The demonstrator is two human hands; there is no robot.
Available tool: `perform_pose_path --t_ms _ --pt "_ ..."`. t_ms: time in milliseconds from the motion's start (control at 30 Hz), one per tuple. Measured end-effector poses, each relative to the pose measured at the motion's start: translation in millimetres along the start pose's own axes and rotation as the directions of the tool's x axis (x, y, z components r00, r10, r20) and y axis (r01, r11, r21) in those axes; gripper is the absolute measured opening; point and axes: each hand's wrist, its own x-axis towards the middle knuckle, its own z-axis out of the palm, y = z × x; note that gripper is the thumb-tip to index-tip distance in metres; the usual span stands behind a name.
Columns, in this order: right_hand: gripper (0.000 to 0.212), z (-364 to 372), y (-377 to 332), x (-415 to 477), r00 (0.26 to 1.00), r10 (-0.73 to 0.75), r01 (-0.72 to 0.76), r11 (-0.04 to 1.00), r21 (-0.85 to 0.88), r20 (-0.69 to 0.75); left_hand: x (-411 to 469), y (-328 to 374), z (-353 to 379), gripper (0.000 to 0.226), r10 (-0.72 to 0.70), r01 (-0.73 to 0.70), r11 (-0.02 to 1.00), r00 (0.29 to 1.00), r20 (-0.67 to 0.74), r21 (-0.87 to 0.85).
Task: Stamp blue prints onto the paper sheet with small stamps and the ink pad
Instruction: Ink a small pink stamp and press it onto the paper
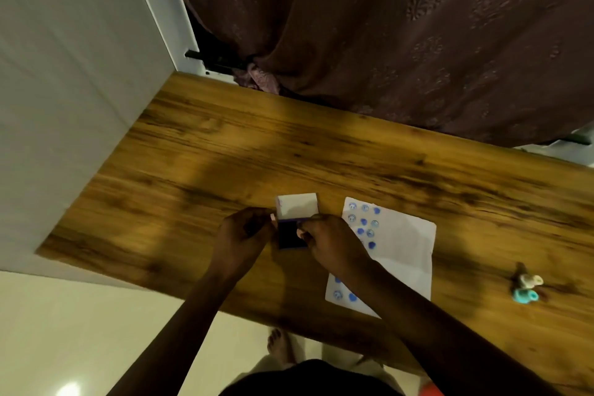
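Head view: your hands meet at the open ink pad, sheet just to the right.

Largest first: the brown wood-grain tabletop [199, 151] carries a white paper sheet [405, 244] already dotted with blue prints, touching your right hand [334, 244]. Between that and your left hand [244, 231] sits the small dark-blue ink pad with its white lid [297, 207] raised; both hands pinch its sides. Small pastel stamps [527, 288] lie well apart, far right, nearer your right hand.

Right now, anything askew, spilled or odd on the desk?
Nothing spilled. The white paper sheet with blue prints lies skewed to the wooden table's edge, its near corner at that edge. Two small stamps, cream and teal, lie tipped over far right. Both hands, left and right, flank the open blue ink pad.
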Motion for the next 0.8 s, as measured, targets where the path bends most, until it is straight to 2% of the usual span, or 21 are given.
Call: perform_pose_path --t_ms 167,300,467,533,667,800 --pt "0.017 -2 -1 2 1.000 0.014 -0.014 1.000 0.014 0.002 1 5 6 0.020 -0.014 0.014 1.000 1.000 0.023 -0.021" --pt "0.022 -3 2 3 1.000 0.026 -0.026 0.999 0.039 -0.004 2 8 13 0.020 -0.023 0.023 1.000 1.000 0.015 -0.004" --pt "0.019 -18 7 -11 0.992 0.056 -0.027 0.968 0.250 -0.111 2 10 22 0.020 -0.015 0.015 1.000 1.000 0.012 -0.024" --pt "0.017 -29 16 -18 0.978 0.124 -0.059 0.937 0.344 -0.169 -1 11 29 0.018 -0.018 0.019 0.999 1.000 0.015 -0.036" --pt "0.023 -52 56 -34 0.914 0.291 -0.168 0.905 0.390 -0.284 -10 12 44 0.022 -0.012 0.014 0.999 0.998 0.055 -0.042" --pt "0.014 -66 100 -46 0.856 0.408 -0.307 0.895 0.323 -0.318 -19 18 62 0.047 0.028 -0.023 0.999 0.992 0.126 -0.047"
